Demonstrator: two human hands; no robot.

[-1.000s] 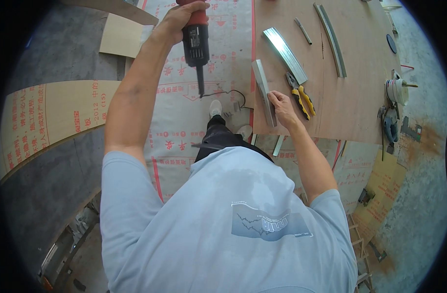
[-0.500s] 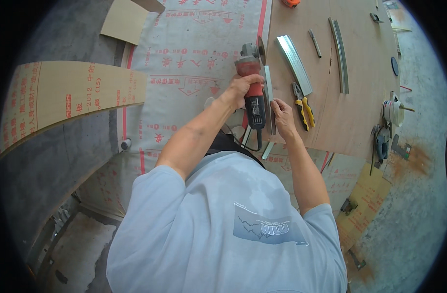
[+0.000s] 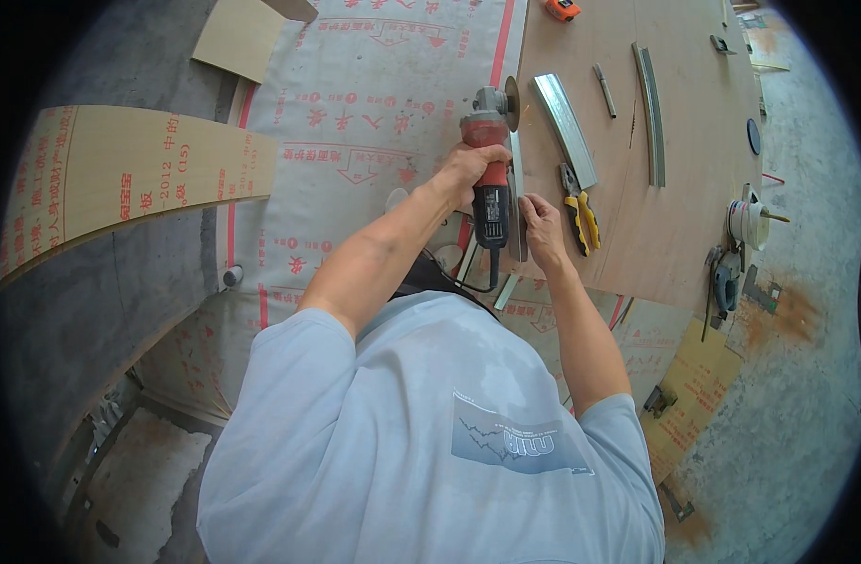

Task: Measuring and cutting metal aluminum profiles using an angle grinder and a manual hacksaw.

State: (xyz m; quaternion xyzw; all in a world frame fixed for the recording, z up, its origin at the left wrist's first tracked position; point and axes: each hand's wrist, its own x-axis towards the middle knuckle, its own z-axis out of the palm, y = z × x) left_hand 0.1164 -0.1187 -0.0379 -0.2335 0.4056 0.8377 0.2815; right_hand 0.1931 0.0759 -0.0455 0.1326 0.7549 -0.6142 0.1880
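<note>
Between my two hands (image 3: 505,199) lies a narrow metal strip (image 3: 518,202) on the plywood counter (image 3: 694,113). My left hand (image 3: 470,169) is clamped around a red angle grinder (image 3: 490,160), its disc just beyond my knuckles at the strip. My right hand (image 3: 544,228) presses flat on the strip's near end. Yellow-handled pliers (image 3: 581,211) lie just right of that hand.

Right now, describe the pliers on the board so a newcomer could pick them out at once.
Start at the big brown plywood board lying on the floor. Near its lower left edge the right hand presses a narrow metal strip. The pliers lie just right of that hand, below a short shiny metal channel; their yellow handles set them apart from the grey metal pieces around them.
</note>
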